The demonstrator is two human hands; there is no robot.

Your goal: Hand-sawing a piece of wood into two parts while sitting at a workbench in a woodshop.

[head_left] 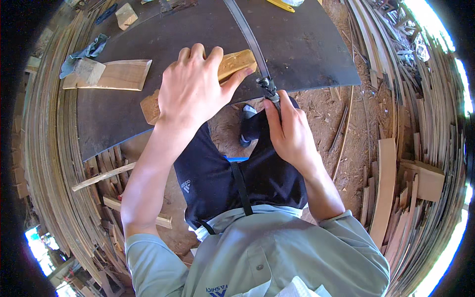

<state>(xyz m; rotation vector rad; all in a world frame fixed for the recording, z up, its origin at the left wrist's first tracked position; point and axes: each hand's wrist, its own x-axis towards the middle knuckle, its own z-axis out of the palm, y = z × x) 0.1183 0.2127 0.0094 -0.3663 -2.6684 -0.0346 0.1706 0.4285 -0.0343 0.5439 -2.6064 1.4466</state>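
Observation:
My left hand presses flat on a long piece of light wood that lies near the front edge of a dark worktable. My right hand grips the handle of a saw, just below the table's edge. The saw's thin metal blade runs up and away across the table, right beside the wood's far end. A metal clamp fitting joins blade and handle above my right thumb.
A flat wooden board with a small block on it lies at the table's left, next to a dark rag. Another block sits at the back. Stacks of thin wooden slats surround the dirt floor.

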